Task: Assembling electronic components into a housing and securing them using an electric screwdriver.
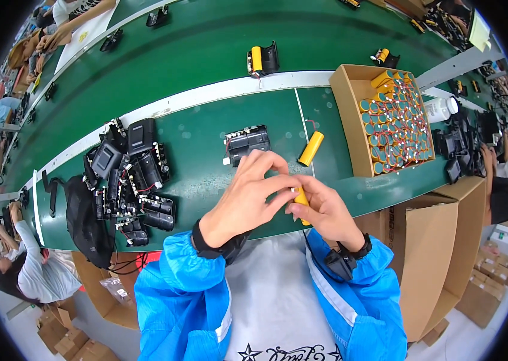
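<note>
A yellow cylindrical battery (302, 197) is gripped upright-tilted in my right hand (329, 210), thumb and fingers closed around it. My left hand (253, 191) reaches across to its upper end, thumb and index finger pinched there. A small whitish bit shows between those fingertips, too small to name. Just beyond my left hand lies a black plastic battery housing (248, 142) with a circuit board along its edge. Another yellow battery (311, 148) with a red wire rests on the green bench (200, 129), beyond my right hand.
At the left is a pile of black housings (140, 162) beside a black bag (85, 210). An open cardboard box (350, 120) of wired yellow batteries stands at the right. Behind a white rail (206, 93), a green belt (206, 48) carries a part-filled housing (264, 59). Co-workers sit on both sides.
</note>
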Demonstrator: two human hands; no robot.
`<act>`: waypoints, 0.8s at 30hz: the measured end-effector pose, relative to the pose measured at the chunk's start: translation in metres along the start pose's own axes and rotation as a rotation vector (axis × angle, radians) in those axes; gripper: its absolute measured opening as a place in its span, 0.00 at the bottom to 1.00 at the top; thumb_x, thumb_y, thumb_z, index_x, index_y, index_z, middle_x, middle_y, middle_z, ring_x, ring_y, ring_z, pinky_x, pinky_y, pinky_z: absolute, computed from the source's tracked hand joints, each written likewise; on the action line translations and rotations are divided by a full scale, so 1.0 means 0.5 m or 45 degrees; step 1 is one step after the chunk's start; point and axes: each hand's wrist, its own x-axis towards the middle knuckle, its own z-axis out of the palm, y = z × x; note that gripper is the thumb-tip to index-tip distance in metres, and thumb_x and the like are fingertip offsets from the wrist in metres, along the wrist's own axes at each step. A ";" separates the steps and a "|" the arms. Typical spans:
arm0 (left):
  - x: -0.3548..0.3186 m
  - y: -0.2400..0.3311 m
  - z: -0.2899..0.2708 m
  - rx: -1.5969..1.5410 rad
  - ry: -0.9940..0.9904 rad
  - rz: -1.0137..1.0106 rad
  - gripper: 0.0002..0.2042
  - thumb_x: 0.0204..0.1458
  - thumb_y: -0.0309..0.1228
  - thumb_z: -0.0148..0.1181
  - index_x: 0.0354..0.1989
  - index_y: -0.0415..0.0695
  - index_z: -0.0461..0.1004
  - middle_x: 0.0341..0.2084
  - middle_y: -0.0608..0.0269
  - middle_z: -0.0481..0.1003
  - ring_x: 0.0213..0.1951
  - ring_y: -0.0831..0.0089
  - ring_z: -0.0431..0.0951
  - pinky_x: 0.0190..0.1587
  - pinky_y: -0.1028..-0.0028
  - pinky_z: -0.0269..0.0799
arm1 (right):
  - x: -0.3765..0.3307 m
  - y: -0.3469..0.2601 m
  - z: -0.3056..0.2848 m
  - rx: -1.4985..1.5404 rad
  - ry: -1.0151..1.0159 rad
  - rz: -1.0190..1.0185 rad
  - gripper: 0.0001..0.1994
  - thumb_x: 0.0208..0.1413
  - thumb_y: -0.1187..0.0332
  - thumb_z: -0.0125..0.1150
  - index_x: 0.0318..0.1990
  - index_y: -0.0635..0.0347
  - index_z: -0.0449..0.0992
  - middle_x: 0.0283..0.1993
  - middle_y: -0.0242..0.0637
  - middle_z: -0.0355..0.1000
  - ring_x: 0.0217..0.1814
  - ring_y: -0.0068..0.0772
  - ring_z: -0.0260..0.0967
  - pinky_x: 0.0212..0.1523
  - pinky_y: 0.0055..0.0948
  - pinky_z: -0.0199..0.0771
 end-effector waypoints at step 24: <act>-0.034 -0.048 -0.011 -0.350 0.039 -0.231 0.06 0.48 0.23 0.69 0.36 0.41 0.83 0.33 0.63 0.74 0.37 0.71 0.74 0.41 0.73 0.70 | 0.045 0.055 0.038 0.371 0.057 -0.218 0.07 0.66 0.71 0.55 0.44 0.65 0.74 0.29 0.31 0.73 0.26 0.15 0.66 0.25 0.18 0.65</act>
